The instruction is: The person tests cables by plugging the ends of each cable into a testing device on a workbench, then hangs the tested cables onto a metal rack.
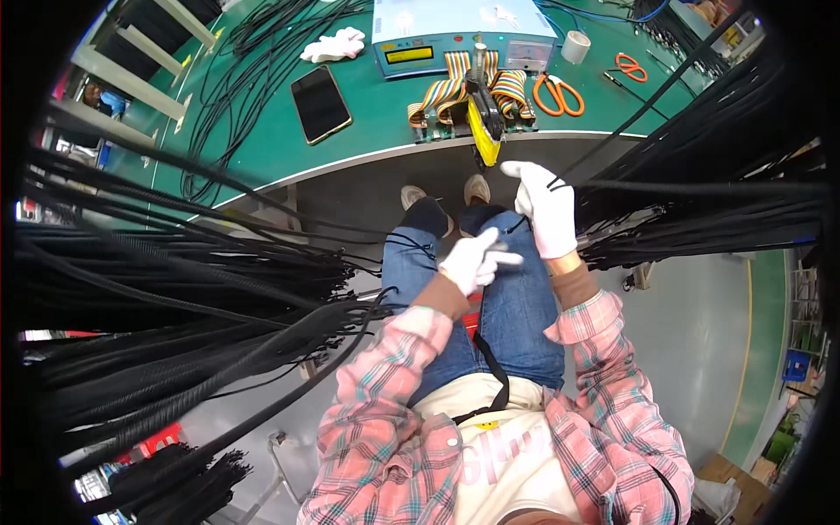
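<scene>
Item: thin black sleeved cable (612, 144), running from the right rack to the white-gloved right hand (546, 208), fist closed on it below the green bench edge (350, 162). White-gloved left hand (473, 259): over the lap, fingers loose, empty. Step judged: drawing one cable; next needs the yellow-bodied tester fixture (484, 122).

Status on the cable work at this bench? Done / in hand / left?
Done: cannot tell; black cable bundles hang on both sides, the left bundles and right bundles, with nothing marking them finished.

In hand: the gloved right hand grips one black cable running up and to the right; the gloved left hand rests over the lap, apparently on a thin cable.

Left: the yellow tool at the bench edge sits untouched.
</scene>
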{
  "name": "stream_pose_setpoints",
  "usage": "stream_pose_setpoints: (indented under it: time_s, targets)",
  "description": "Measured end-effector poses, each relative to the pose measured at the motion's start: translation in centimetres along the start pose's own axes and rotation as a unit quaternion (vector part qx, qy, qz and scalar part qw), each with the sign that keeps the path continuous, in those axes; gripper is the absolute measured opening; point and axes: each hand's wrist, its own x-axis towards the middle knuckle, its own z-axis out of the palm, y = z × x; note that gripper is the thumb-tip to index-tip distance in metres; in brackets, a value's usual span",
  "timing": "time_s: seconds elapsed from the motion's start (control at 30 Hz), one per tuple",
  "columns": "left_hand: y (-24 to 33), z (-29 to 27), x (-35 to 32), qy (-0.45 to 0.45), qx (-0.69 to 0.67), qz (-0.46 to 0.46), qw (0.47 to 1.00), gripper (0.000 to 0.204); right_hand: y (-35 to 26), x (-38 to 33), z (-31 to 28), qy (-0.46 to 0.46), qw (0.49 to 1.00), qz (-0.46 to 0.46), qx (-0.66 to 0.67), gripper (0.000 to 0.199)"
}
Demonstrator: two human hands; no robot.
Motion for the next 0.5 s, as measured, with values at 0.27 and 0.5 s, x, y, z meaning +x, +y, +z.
stream_pose_setpoints:
  time_s: [0.27,0.5]
  targets:
    - [-2.4,0.2,6.3,0.014,-0.037,0.057,0.998,0.019,-2.2,-7.8,2.0,-0.096,0.995,0.003,0.006,0.025]
    - [-1.7,0.7,5.6,0.02,0.031,0.157,0.987,0.017,-7.9,-13.7,0.0,-0.218,0.97,0.068,-0.078,0.025]
